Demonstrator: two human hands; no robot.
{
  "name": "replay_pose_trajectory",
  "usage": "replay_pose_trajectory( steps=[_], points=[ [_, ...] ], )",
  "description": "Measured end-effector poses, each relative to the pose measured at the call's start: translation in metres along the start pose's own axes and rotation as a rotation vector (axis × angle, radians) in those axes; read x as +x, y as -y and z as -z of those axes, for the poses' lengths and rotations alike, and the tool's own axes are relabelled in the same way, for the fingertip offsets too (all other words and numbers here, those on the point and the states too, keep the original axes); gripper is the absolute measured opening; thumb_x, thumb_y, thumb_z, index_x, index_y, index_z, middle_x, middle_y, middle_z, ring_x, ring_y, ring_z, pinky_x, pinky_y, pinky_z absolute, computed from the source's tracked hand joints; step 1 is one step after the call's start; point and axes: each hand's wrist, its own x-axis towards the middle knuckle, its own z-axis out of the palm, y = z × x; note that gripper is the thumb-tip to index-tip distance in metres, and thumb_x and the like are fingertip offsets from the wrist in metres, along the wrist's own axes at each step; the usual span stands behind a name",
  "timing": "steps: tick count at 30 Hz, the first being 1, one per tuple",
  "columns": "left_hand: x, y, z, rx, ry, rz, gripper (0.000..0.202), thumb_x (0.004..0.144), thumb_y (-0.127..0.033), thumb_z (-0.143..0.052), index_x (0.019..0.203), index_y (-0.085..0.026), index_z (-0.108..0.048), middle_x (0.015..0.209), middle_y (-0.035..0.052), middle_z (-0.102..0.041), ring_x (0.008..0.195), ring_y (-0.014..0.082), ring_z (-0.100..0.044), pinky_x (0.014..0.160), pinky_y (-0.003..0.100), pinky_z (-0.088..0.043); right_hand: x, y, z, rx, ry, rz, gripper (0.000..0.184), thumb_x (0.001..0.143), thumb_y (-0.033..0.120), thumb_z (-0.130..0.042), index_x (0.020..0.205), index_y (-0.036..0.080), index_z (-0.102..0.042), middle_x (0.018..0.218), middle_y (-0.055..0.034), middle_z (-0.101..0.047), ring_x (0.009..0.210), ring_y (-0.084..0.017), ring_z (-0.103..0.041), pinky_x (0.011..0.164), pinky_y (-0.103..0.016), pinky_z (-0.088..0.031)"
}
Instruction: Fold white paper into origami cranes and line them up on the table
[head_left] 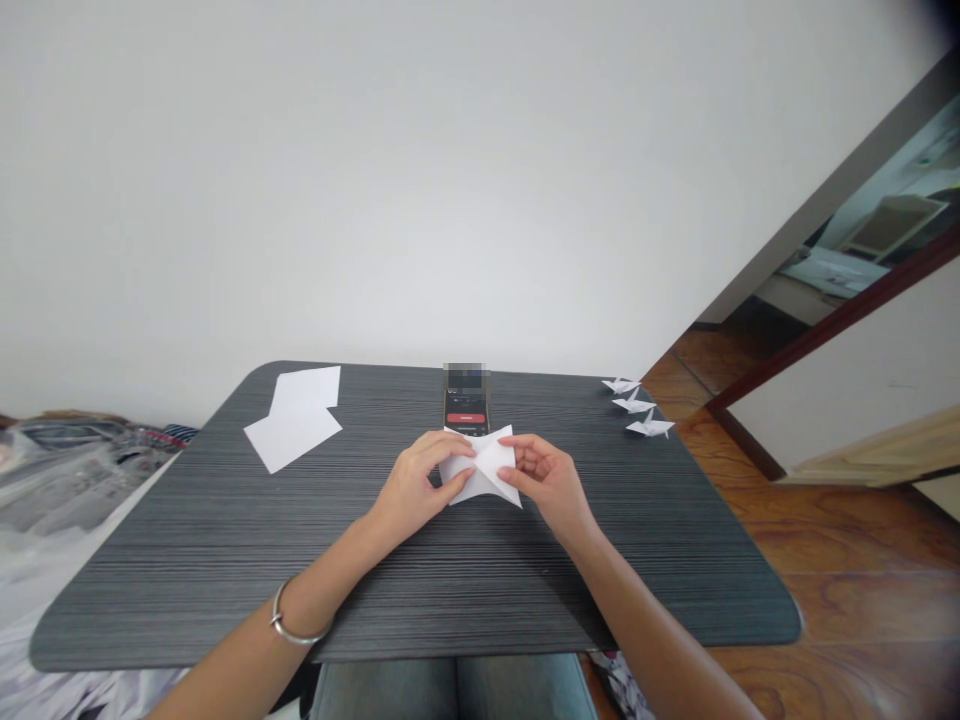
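Note:
A creased white sheet of paper [491, 462] is held between both hands over the middle of the dark table, its corners standing out and its sides curving inward. My left hand [420, 477] pinches the left side, thumb and fingers closed on the paper. On the right side, my right hand [551, 480] grips the sheet between thumb and forefinger, the other fingers curled in. Just behind the paper lies a phone [466, 405] with a red bar on its lit screen; the sheet covers its near end.
Loose white sheets [304, 415] overlap at the table's back left. Three folded paper cranes [649, 426] stand in a row near the back right edge. The dark wood-grain table [360, 610] meets a white wall. Plastic-covered goods [67, 500] lie left of it.

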Motion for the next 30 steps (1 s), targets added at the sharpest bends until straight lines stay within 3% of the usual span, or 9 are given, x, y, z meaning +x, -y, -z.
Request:
replay_pose_trajectory(
  steps=[5, 14, 23, 30],
  points=[
    [-0.001, 0.003, -0.001, -0.007, -0.035, -0.033, 0.018, 0.075, -0.017, -0.059, 0.093, -0.018, -0.062, 0.113, 0.0102, -0.058, 0.108, 0.0213, -0.051, 0.094, 0.040, -0.040, -0.002, 0.004, -0.002, 0.131, 0.028, -0.005, 0.028, 0.066, 0.023, -0.071, 0.092, 0.020, -0.060, 0.085, -0.0018, -0.067, 0.075, -0.015, -0.061, 0.071, -0.027, -0.047],
    [0.001, -0.005, 0.001, -0.066, -0.096, -0.041, 0.010, 0.074, -0.015, -0.060, 0.083, -0.016, -0.064, 0.103, 0.0108, -0.063, 0.101, 0.0213, -0.056, 0.092, 0.040, -0.042, -0.005, -0.001, -0.008, 0.258, 0.073, 0.072, 0.023, 0.069, 0.022, -0.069, 0.091, 0.023, -0.062, 0.082, 0.0005, -0.065, 0.067, -0.011, -0.058, 0.061, -0.022, -0.045],
    [0.002, -0.007, 0.002, -0.111, -0.066, -0.004, 0.010, 0.073, -0.018, -0.061, 0.083, -0.017, -0.064, 0.099, 0.0099, -0.066, 0.098, 0.0217, -0.059, 0.088, 0.038, -0.044, -0.006, 0.002, -0.010, 0.211, 0.041, 0.089, 0.020, 0.069, 0.023, -0.069, 0.087, 0.022, -0.062, 0.073, 0.0011, -0.064, 0.061, -0.011, -0.056, 0.056, -0.021, -0.044],
    [0.001, -0.011, -0.001, -0.105, 0.007, 0.139, 0.018, 0.072, -0.025, -0.063, 0.088, -0.016, -0.062, 0.090, 0.0067, -0.069, 0.084, 0.0186, -0.063, 0.076, 0.029, -0.047, -0.005, 0.002, -0.009, 0.120, 0.005, 0.154, 0.016, 0.071, 0.022, -0.067, 0.086, 0.022, -0.061, 0.075, 0.0005, -0.061, 0.067, -0.012, -0.056, 0.060, -0.022, -0.045]
  ],
)
